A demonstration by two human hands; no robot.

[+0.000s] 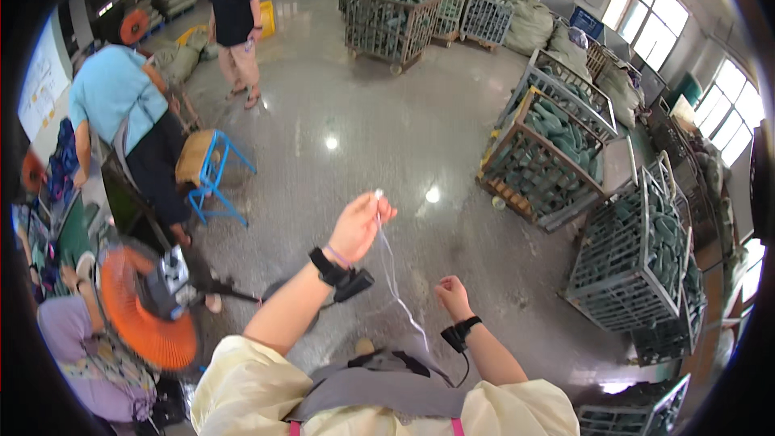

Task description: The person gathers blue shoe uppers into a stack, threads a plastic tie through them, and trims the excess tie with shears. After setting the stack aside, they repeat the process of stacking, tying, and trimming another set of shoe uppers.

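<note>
My left hand (359,228) is raised in front of me, its fingers pinched on one end of a thin white cord (391,270). The cord dangles from those fingers, loops loosely, and runs down to the front of my grey apron (363,387). Lower and to the right, my right hand (454,297) is apart from the cord, with curled fingers. Whatever it may hold is too small or hidden to make out. Black bands with small devices (343,273) circle both wrists.
An orange fan (149,307) stands close on my left, beside a seated person. Further off are a bent-over person (121,97), a blue-legged stool (211,169) and a standing person (236,24). Metal cages of green pieces (557,137) line the right.
</note>
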